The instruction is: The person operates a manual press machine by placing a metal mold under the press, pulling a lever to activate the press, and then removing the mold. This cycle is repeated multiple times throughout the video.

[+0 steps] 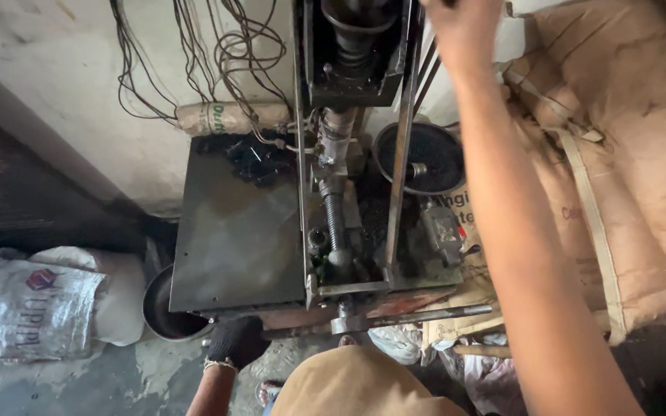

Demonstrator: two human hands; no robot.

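A dark, greasy press machine (348, 154) with a threaded vertical screw stands on a black metal table (233, 239). My left hand (234, 340), blackened with grime and with a bracelet at the wrist, rests at the table's front edge, fingers curled under it. My right arm reaches up along the machine's right side; my right hand (460, 27) is at the top of the frame by the machine's head, and its fingers are cut off by the frame edge. What it grips cannot be seen.
A round dark pan (425, 158) of black material sits behind the machine. Large brown sacks (626, 154) are stacked at right. A metal bowl (165, 312) stands under the table's left corner, beside a white printed bag (32, 308). Wires (210, 54) hang on the wall.
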